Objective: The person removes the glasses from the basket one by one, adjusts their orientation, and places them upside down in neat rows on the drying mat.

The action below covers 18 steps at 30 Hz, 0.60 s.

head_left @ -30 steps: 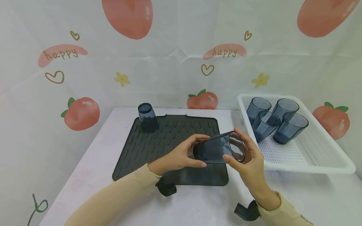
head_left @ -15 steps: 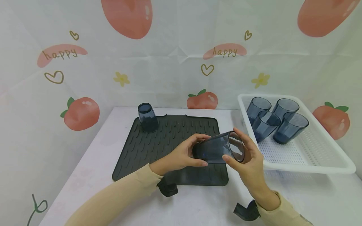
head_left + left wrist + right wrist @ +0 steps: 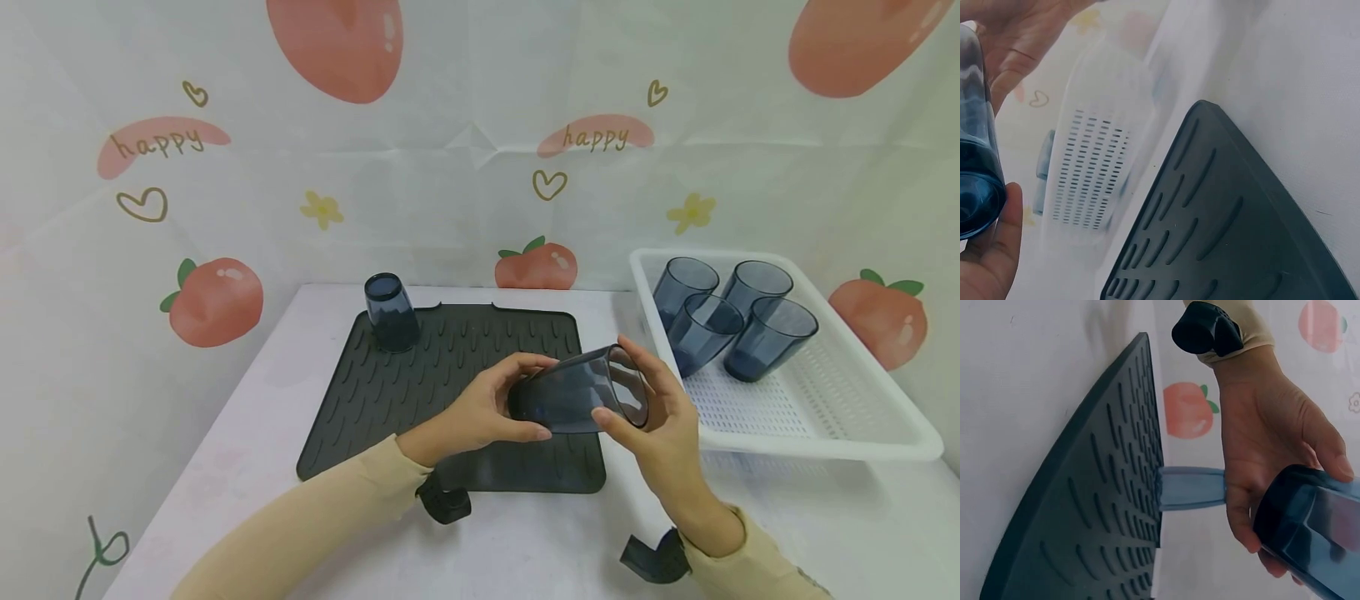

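A smoky blue drinking glass [image 3: 564, 397] is held above the mat, tipped almost onto its side with its mouth to the right. My left hand [image 3: 504, 407] grips it around the base end, thumb below and fingers above. At the mouth end my right hand [image 3: 666, 433] holds the rim between thumb and fingers. In the right wrist view the thick base of the glass [image 3: 1310, 525] rests in the left hand [image 3: 1266, 425]. Under the hands lies a dark grey ridged drying mat [image 3: 442, 375]. Another blue glass [image 3: 393, 313] stands upside down at its far left corner.
To the right stands a white perforated plastic basket [image 3: 817, 448], with several matching blue glasses leaning together at its back left. A printed cloth [image 3: 450, 183] hangs behind the white table [image 3: 247, 433]. A black strap [image 3: 442, 498] hangs at the left wrist.
Both hands keep their grip on the glass, which has shifted only very slightly. The mat, the basket and the other glasses stay where they were.
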Each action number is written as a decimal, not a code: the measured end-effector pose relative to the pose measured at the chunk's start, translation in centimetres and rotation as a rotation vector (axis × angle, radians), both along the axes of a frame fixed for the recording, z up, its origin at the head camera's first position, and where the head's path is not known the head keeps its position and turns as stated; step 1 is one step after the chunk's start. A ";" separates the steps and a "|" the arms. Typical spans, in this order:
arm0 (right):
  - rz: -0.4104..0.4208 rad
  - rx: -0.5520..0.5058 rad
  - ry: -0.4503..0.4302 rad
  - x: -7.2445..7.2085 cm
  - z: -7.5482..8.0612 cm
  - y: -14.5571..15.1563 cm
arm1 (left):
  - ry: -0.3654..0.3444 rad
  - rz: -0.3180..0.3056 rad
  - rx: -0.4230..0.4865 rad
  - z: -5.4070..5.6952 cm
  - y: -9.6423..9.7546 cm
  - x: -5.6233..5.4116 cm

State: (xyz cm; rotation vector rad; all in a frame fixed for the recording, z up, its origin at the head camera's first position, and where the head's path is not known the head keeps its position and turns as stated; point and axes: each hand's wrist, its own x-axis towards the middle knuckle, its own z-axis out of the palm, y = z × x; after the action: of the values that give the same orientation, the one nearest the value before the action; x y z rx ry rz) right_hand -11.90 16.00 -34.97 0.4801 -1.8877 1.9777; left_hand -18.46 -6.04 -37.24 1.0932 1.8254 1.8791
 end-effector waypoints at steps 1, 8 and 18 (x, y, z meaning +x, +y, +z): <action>0.002 0.002 0.001 0.0 0.0 0.0 | 0.005 0.004 0.003 0.0 0.0 0.0; 0.031 0.001 0.005 -0.3 0.1 0.2 | 0.041 0.042 -0.005 0.2 -0.3 0.1; 0.058 0.009 0.004 -0.4 0.1 0.4 | 0.072 0.051 0.010 1.1 -0.7 0.2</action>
State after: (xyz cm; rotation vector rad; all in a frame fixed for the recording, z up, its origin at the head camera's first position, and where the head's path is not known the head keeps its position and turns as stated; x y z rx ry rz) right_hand -12.34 16.45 -34.85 0.5467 -1.9014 2.0039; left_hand -18.23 -6.73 -36.13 1.1419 1.9020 1.9033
